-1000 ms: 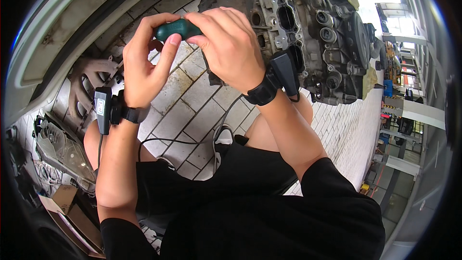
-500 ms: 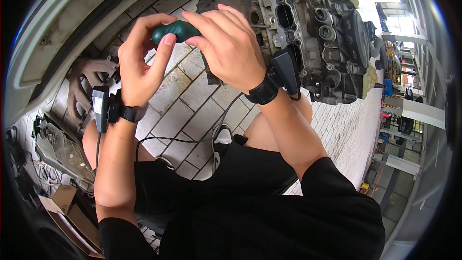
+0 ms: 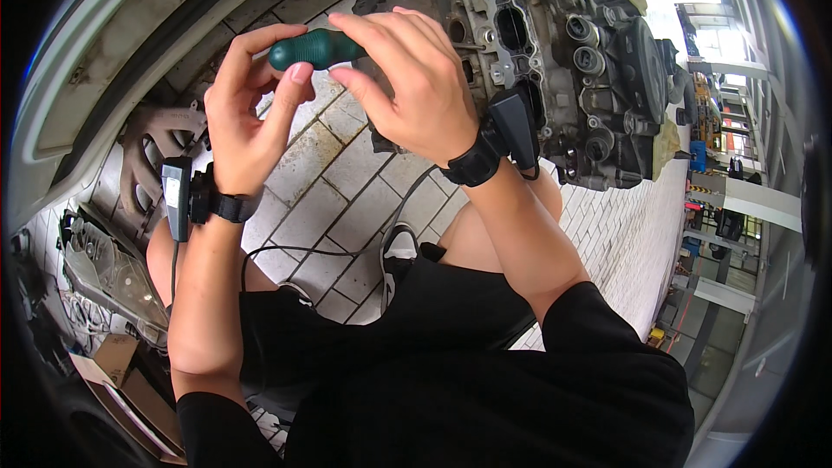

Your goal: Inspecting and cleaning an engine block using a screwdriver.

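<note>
A dark green, ribbed tool handle (image 3: 319,49), like a screwdriver's, lies roughly level between my hands. My left hand (image 3: 251,113) pinches its rounded end, thumb below and index finger above. From the other side my right hand (image 3: 412,87) curls its fingers over the front part of the handle, with its thumb below. Whatever extends from the handle past the right fingers is hidden behind that hand. Just beyond the right hand stands a large, dirty engine (image 3: 555,61) with open oval ports.
A rusty exhaust manifold (image 3: 139,156) lies on the tiled floor (image 3: 329,199) at left, near a headlamp unit (image 3: 108,260) and a cardboard box (image 3: 121,390). A pale car body panel (image 3: 113,43) curves along the upper left. A black cable (image 3: 321,251) runs between my wrists.
My left hand has shifted slightly left and loosened a little around the handle's end. More of the ribbed handle shows, and the right thumb sits a bit lower.
</note>
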Demonstrator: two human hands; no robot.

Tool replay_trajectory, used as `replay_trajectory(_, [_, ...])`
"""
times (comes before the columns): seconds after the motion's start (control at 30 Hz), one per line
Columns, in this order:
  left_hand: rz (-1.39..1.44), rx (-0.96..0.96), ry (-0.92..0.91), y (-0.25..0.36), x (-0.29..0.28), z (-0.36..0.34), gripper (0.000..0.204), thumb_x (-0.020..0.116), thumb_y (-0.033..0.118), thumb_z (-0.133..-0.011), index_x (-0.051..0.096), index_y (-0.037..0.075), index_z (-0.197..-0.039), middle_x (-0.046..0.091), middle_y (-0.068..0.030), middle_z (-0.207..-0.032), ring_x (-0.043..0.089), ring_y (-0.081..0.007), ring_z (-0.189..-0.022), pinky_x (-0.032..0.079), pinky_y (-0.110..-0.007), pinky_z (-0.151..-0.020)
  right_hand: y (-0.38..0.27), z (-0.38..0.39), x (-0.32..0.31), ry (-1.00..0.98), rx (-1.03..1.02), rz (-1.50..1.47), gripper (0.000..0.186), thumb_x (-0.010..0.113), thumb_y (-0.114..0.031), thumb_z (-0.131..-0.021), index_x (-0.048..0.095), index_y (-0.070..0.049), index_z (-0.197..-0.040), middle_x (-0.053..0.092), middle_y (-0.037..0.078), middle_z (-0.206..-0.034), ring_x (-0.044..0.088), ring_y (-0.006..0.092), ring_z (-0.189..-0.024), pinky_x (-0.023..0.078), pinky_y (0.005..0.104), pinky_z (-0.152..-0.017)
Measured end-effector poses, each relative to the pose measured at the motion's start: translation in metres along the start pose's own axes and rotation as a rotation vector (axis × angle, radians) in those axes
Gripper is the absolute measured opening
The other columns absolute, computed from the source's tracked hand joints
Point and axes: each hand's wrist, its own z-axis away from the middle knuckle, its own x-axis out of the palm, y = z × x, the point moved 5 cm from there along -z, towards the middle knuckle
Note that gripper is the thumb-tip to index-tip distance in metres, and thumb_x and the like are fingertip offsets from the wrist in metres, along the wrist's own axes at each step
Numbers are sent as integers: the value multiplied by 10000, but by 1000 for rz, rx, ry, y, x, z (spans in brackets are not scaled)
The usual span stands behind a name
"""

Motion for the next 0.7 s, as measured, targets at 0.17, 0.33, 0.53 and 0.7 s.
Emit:
replay_trajectory(0.17, [-84,57,-29,-7,-8,-1,226,785,76,-917,652,-27,-1068,718,-49,-877,659,-85,-789,512,-213,-739,3,2,4,11,-5,-30,341,780,-136,-814,668,-77,-1130,669,76,-1007,652,310,-960,478,463,-992])
replay_trajectory(0.33, [-69,148,58,1,-2,-1,276,782,58,-914,636,-24,-1133,720,-59,-994,653,-81,-854,523,-225,-759,4,4,5,-40,-54,44,366,774,-129,-812,657,-74,-1155,670,75,-1002,654,311,-957,481,457,-998])
replay_trajectory(0.53, [-93,110,-45,-2,-3,-1,319,687,68,-992,587,-26,-1280,680,-103,-1158,676,-128,-959,550,-251,-827,-2,-1,0,8,24,-6,385,771,-122,-808,644,-85,-1170,645,80,-1015,640,319,-986,483,452,-971])
replay_trajectory(0.7, [-63,83,-30,-1,-2,0,311,689,88,-1000,592,-18,-1276,693,-90,-1118,678,-121,-934,547,-241,-812,1,0,3,28,11,-16,386,751,-92,-803,606,-94,-1160,636,85,-1021,635,321,-993,486,447,-954])
